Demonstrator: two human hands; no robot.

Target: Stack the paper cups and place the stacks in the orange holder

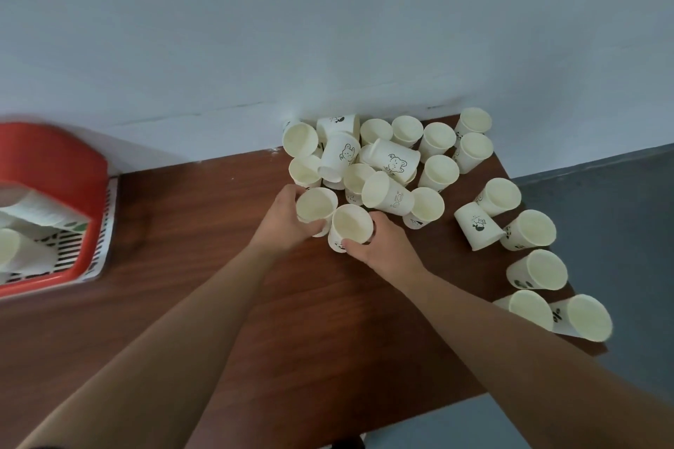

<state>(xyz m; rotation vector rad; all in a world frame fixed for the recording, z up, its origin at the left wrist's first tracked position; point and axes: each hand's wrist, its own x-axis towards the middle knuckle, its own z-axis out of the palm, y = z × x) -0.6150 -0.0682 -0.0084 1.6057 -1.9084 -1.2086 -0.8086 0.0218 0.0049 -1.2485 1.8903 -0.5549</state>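
Note:
Several white paper cups with black cartoon prints crowd the far right of the brown table (pixel 175 266); a pile (pixel 386 157) sits against the wall, and loose cups (pixel 536 270) run down the right edge. My left hand (pixel 286 219) is closed around one upright cup (pixel 315 206). Right beside it, my right hand (pixel 379 241) grips another upright cup (pixel 350 224). The two held cups touch. The orange holder (pixel 54 175) stands at the far left and holds stacks of cups (pixel 33 208) lying inside.
A pale wall (pixel 328 29) rises directly behind the table. The table's right edge drops to a grey floor (pixel 620 211), and the cups (pixel 587 317) at the near right sit close to that edge. Bare wood lies between the holder and my hands.

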